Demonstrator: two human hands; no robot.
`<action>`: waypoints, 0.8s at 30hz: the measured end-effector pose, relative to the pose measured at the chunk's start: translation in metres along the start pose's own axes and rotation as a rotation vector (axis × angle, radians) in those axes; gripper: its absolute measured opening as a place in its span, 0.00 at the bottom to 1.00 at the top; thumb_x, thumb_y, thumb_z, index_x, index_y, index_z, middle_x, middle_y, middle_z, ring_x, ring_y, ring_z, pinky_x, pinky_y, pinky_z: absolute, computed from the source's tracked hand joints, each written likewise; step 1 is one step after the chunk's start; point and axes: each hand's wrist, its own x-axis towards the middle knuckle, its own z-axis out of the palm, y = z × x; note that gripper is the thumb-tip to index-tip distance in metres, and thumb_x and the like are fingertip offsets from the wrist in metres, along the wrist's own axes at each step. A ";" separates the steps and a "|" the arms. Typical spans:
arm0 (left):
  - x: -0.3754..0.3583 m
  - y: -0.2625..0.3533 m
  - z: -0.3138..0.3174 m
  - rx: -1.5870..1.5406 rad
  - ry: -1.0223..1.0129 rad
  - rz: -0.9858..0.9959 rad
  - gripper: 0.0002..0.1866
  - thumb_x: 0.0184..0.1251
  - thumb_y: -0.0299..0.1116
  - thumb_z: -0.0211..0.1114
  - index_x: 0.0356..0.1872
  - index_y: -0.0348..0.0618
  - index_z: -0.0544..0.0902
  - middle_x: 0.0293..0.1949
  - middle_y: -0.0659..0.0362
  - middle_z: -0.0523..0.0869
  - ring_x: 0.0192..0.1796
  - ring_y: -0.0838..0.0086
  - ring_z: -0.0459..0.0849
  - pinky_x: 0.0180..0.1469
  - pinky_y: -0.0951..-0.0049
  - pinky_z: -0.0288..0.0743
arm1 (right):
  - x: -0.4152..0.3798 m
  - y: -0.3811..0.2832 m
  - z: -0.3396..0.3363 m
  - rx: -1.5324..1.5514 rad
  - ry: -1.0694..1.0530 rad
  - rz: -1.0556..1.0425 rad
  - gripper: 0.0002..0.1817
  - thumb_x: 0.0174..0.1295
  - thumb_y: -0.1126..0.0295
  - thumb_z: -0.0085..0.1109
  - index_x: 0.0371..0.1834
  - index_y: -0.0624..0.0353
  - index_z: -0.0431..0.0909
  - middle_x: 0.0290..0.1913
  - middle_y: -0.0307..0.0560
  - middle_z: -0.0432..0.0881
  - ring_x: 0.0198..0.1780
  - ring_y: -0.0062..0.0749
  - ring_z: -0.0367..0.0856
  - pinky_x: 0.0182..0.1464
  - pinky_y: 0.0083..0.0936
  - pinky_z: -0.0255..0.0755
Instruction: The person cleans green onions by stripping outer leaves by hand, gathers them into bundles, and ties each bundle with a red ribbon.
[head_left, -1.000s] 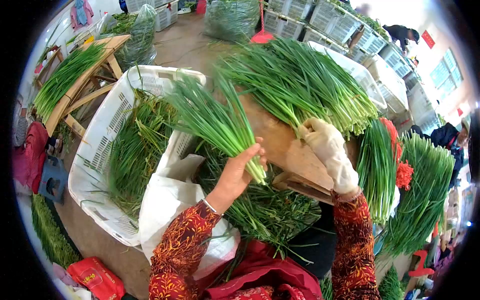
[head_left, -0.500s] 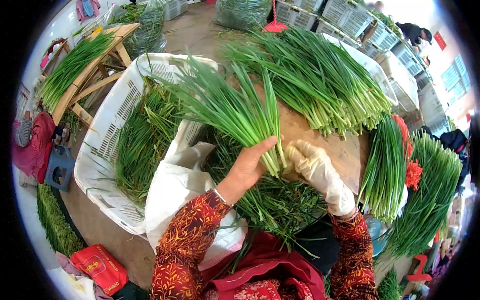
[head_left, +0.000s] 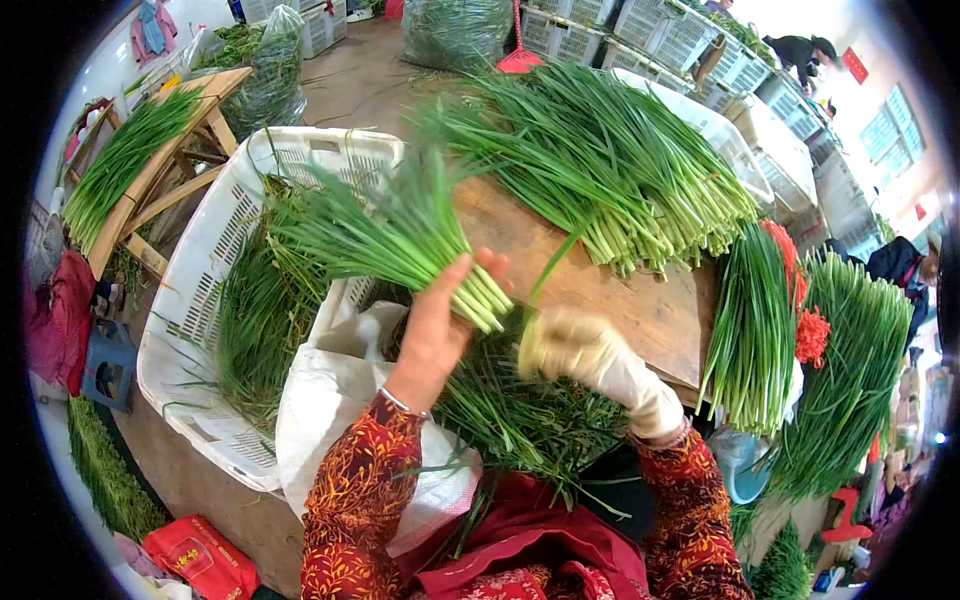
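Note:
Bare, my left hand [head_left: 440, 325] is wrapped round a small bunch of green stalks [head_left: 425, 245], pale ends pointing down and right, leafy tips blurred. To its right, my right hand [head_left: 585, 350] wears a pale glove; its fingers are curled and smeared by motion, with a single green blade [head_left: 562, 262] rising from them. A large pile of green stalks [head_left: 640, 170] lies on the wooden board [head_left: 610, 305] beyond my hands. Loose leaves [head_left: 530, 415] lie in a heap below them.
A white basket [head_left: 180, 330] of leaves stands at left, beside a white sack [head_left: 330, 400]. Bundled stalks [head_left: 755, 340] and red ties [head_left: 812, 338] are at right. Behind are a wooden stand [head_left: 150, 200] with stalks, stacked crates [head_left: 560, 35] and a person in black [head_left: 797, 55].
My left hand has moved left with the bunch, away from my right hand. The gloved hand has shifted slightly left and down, and a blade now stands apart from the bunch.

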 end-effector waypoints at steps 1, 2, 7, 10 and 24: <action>0.001 0.002 -0.001 0.025 0.022 0.022 0.12 0.63 0.37 0.57 0.40 0.37 0.76 0.36 0.58 0.80 0.41 0.72 0.80 0.44 0.69 0.77 | -0.001 -0.005 -0.001 -0.133 -0.143 0.124 0.12 0.58 0.62 0.57 0.42 0.55 0.77 0.35 0.43 0.79 0.37 0.26 0.78 0.41 0.19 0.70; 0.003 0.003 0.001 -0.030 0.081 0.143 0.13 0.63 0.36 0.58 0.44 0.39 0.74 0.34 0.61 0.79 0.38 0.74 0.79 0.44 0.68 0.77 | -0.002 -0.004 -0.004 -0.136 -0.140 0.124 0.12 0.58 0.62 0.57 0.42 0.55 0.77 0.35 0.43 0.79 0.37 0.26 0.78 0.41 0.19 0.70; -0.003 -0.001 0.014 -0.166 -0.054 0.056 0.20 0.62 0.35 0.59 0.53 0.41 0.68 0.36 0.62 0.77 0.36 0.76 0.77 0.44 0.67 0.77 | 0.006 -0.014 -0.049 -0.689 0.736 0.347 0.09 0.57 0.69 0.56 0.40 0.55 0.76 0.40 0.45 0.79 0.33 0.32 0.80 0.32 0.22 0.75; -0.007 -0.020 0.015 -0.147 -0.124 -0.140 0.20 0.64 0.33 0.56 0.55 0.39 0.66 0.35 0.62 0.75 0.38 0.76 0.76 0.44 0.68 0.75 | 0.023 0.040 -0.075 -0.962 1.008 0.295 0.09 0.56 0.63 0.55 0.26 0.57 0.75 0.22 0.47 0.78 0.25 0.39 0.79 0.25 0.31 0.70; -0.017 -0.041 0.021 0.003 -0.011 -0.268 0.15 0.59 0.30 0.62 0.47 0.42 0.74 0.41 0.62 0.80 0.42 0.77 0.78 0.41 0.71 0.76 | 0.010 0.014 -0.010 0.022 0.732 -0.019 0.09 0.57 0.66 0.56 0.37 0.58 0.76 0.27 0.49 0.79 0.29 0.34 0.78 0.34 0.26 0.71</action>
